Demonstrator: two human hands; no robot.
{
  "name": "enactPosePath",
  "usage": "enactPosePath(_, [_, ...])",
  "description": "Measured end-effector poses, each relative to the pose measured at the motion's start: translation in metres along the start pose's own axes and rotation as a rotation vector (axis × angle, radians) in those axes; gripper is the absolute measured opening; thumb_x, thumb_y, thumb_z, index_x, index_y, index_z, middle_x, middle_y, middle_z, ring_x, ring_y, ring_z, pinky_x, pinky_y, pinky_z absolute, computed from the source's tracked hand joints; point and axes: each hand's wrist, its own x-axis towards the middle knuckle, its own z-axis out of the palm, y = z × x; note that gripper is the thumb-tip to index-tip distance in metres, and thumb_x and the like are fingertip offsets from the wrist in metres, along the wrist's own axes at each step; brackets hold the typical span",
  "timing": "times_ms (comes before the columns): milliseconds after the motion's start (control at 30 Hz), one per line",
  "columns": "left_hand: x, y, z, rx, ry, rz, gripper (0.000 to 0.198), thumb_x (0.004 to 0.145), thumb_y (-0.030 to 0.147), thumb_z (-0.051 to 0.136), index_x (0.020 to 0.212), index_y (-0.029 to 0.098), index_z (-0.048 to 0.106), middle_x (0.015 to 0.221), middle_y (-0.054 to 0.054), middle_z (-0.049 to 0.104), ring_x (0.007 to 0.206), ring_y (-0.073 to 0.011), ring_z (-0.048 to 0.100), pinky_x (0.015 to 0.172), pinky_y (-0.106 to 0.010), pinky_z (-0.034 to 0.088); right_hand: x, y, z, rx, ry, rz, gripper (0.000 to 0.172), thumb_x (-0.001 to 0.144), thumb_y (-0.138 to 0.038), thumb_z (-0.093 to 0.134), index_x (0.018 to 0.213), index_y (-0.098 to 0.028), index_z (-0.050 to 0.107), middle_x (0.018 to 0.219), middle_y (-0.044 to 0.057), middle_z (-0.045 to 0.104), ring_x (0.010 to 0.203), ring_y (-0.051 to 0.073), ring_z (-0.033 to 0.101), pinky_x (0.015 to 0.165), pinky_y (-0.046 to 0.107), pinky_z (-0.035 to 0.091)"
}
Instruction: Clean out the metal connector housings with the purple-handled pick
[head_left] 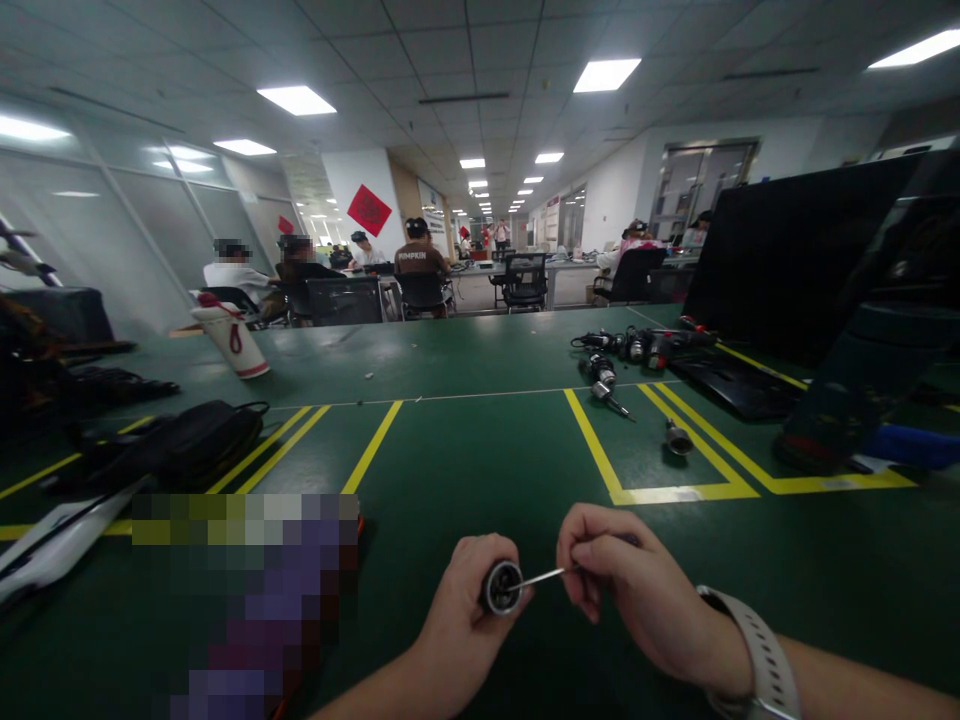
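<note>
At about ten o'clock a paper cup (231, 340) stands on the green table (480, 450), and a black bag (187, 440) lies nearer us at nine. Down at six o'clock, our left hand (469, 600) is closed around a small metal cylinder (501, 587), fingers wrapped tight, its open end facing up and to the right. A thin metal rod (541, 577) meets that open end; we cannot tell how deep it sits. Our right hand (630, 580), just beside at five o'clock, pinches the rod's far end between thumb and curled fingers.

We judge that this goes best with the cylinder held dead steady while the right hand does all the fine work. The rod should line up with the bore rather than enter at a slant, and a light pinch lets us feel any catch. Both hands hover off the table, so resting the wrists would likely steady us.

At one o'clock loose tools (637, 350) lie well apart, and a laptop (787, 260) stands at two
</note>
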Motion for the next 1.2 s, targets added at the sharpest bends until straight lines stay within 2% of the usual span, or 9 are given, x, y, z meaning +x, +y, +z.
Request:
enactPosePath(200, [0.001,-0.001,0.000,-0.022,0.002,-0.010,0.008,0.077,0.018,0.061,0.074,0.021,0.055,0.073,-0.001,0.057,0.069,-0.0183,0.053,0.063,-0.028,0.042,-0.002,0.000,0.001,0.029,0.011,0.001,0.010,0.068,-0.021,0.051,0.064,-0.015,0.058,0.050,-0.002,0.055,0.046,0.010,0.046,0.044,0.021,0.034])
enactPosePath(467, [0.000,-0.002,0.001,-0.058,-0.015,-0.037,0.007,0.078,0.020,0.060,0.075,0.020,0.054,0.076,-0.001,0.057,0.071,-0.0184,0.052,0.064,-0.029,0.042,-0.002,-0.002,-0.005,-0.006,0.004,-0.144,0.011,0.072,-0.020,0.051,0.067,-0.015,0.060,0.053,-0.001,0.054,0.047,0.011,0.045,0.045,0.022,0.033])
enactPosePath(600, [0.000,-0.002,0.001,-0.078,-0.011,-0.046,0.007,0.078,0.018,0.061,0.079,0.021,0.055,0.077,-0.001,0.057,0.073,-0.0185,0.053,0.066,-0.029,0.042,-0.008,-0.002,-0.007,-0.139,-0.021,-0.238,0.012,0.077,-0.020,0.049,0.070,-0.017,0.059,0.059,-0.001,0.053,0.054,0.013,0.047,0.048,0.024,0.035])
enactPosePath(800, [0.000,-0.001,0.002,-0.110,-0.010,-0.055,0.007,0.078,0.018,0.060,0.076,0.021,0.054,0.074,0.000,0.055,0.071,-0.0181,0.052,0.065,-0.029,0.041,-0.022,-0.008,-0.002,-0.602,-0.009,-0.439,0.016,0.083,-0.018,0.046,0.069,-0.019,0.055,0.065,0.001,0.052,0.061,0.015,0.048,0.057,0.029,0.034])
enactPosePath(967, [0.000,0.001,0.000,-0.159,-0.011,-0.080,0.009,0.078,0.021,0.060,0.074,0.021,0.052,0.072,0.001,0.052,0.069,-0.0176,0.050,0.063,-0.028,0.039,-0.025,-0.010,-0.001,-0.650,0.021,-0.484,0.017,0.084,-0.018,0.044,0.069,-0.020,0.053,0.066,0.001,0.053,0.063,0.016,0.049,0.057,0.030,0.034])
enactPosePath(1200, [0.006,0.004,0.000,-0.334,-0.031,-0.146,0.013,0.079,0.028,0.060,0.076,0.021,0.050,0.069,0.004,0.046,0.063,-0.0149,0.045,0.058,-0.026,0.038,-0.024,-0.017,0.004,-0.678,-0.065,-0.531,0.016,0.085,-0.016,0.041,0.073,-0.019,0.052,0.066,0.001,0.050,0.061,0.015,0.049,0.056,0.029,0.037])
